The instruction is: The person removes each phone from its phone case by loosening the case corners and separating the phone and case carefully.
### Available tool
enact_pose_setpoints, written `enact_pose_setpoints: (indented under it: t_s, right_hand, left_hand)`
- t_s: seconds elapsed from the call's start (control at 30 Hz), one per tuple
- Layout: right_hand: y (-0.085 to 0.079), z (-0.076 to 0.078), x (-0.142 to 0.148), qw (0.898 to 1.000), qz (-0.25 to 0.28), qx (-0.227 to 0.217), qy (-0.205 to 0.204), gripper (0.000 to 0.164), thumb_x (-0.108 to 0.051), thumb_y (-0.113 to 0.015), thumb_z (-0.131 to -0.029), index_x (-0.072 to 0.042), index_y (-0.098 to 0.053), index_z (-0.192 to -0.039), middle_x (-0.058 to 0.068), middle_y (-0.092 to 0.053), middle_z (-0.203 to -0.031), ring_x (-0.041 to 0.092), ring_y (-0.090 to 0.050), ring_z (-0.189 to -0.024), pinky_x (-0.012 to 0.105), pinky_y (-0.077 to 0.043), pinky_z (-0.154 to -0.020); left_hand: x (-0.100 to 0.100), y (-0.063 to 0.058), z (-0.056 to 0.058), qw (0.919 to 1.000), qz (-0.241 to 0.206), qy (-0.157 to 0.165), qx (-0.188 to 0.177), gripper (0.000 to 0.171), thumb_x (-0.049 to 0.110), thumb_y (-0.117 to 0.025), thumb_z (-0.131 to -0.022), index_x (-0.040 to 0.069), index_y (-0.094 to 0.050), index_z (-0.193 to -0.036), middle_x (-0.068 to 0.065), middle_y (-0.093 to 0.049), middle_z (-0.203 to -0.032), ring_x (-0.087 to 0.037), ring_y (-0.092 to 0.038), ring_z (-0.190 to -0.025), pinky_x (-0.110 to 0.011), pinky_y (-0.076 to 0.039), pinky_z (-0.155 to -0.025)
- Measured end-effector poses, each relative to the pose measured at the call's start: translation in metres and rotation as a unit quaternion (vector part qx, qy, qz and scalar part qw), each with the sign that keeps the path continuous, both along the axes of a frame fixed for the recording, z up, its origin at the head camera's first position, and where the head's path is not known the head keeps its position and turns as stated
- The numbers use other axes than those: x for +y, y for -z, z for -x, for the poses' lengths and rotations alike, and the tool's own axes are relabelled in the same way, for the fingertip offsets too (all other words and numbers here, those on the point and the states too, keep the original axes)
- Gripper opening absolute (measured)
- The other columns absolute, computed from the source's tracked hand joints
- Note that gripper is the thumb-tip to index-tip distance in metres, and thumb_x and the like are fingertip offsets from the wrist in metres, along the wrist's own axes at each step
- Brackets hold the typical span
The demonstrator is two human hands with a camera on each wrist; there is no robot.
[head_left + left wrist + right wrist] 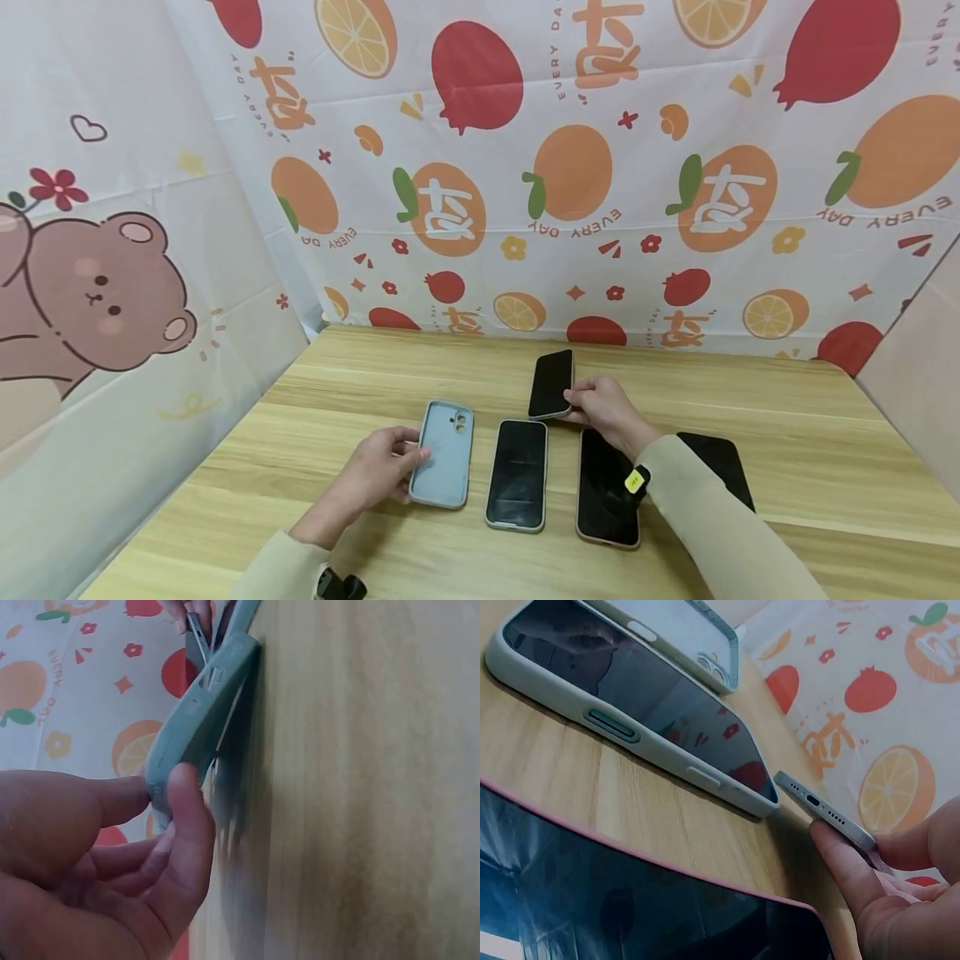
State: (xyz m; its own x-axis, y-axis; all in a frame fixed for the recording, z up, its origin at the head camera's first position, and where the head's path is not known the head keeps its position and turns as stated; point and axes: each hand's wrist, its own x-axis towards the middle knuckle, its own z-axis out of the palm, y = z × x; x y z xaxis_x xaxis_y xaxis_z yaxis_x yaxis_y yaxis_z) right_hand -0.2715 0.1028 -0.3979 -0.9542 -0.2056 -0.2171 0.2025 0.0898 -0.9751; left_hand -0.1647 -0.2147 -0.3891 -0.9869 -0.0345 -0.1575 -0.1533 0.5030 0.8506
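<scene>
At the left of the table, my left hand (378, 467) pinches an empty light blue phone case (442, 467) by its left edge. Its inside faces up, with the camera cutout at the top. The left wrist view shows thumb and fingers on one end of the case (196, 720), which is tilted over the wood. Farther back, my right hand (609, 410) grips a smartphone (551, 383) by its right side, dark screen up. In the right wrist view that smartphone's bottom edge (814, 801) shows its charging port, with the thumb above and fingers beneath.
Between the hands lies a smartphone in a pale case (517, 475). Right of it, a pink-edged smartphone (603, 508) lies under my right wrist. Another black smartphone (723, 462) is partly hidden by my sleeve. A fruit-print cloth (573, 275) hangs behind the wooden table (825, 467).
</scene>
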Motion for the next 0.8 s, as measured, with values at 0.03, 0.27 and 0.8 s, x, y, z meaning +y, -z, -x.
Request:
enact_pose_setpoints:
  t_s: [0.03, 0.27, 0.8]
  right_hand:
    - [0.0006, 0.0011, -0.0003, 1.0, -0.003, -0.002, 0.003, 0.038, 0.0, -0.048, -0.102, 0.018, -0.04, -0.135, 0.03, -0.049, -0.13, 0.016, -0.066, -0.092, 0.024, -0.059, -0.079]
    - [0.0015, 0.0039, -0.0005, 0.999, -0.039, -0.007, 0.007, 0.029, 0.0, -0.051, -0.1, 0.016, -0.047, -0.125, 0.024, -0.051, -0.115, 0.016, -0.063, -0.083, 0.027, -0.061, -0.076]
    - [0.0, 0.0063, -0.0014, 0.983, -0.179, 0.033, -0.023, 0.015, -0.006, -0.063, -0.096, 0.007, -0.064, -0.091, 0.009, -0.064, -0.066, 0.012, -0.061, -0.051, 0.026, -0.058, -0.056]
  left_hand:
    - [0.0, 0.0, -0.0003, 0.9999, 0.013, 0.002, 0.002, 0.039, 0.008, -0.065, -0.095, -0.006, -0.056, -0.13, -0.013, -0.068, -0.098, -0.019, -0.065, -0.064, -0.036, -0.059, -0.053]
    - [-0.0007, 0.0005, -0.002, 0.9965, 0.083, 0.008, 0.014, 0.04, 0.008, -0.067, -0.093, -0.004, -0.057, -0.13, -0.012, -0.064, -0.099, -0.016, -0.064, -0.063, -0.032, -0.057, -0.049]
    - [0.0063, 0.0034, -0.002, 0.9805, 0.188, 0.032, 0.045, 0.033, 0.003, -0.066, -0.092, -0.01, -0.058, -0.122, -0.012, -0.064, -0.091, -0.014, -0.057, -0.05, -0.026, -0.051, -0.04]
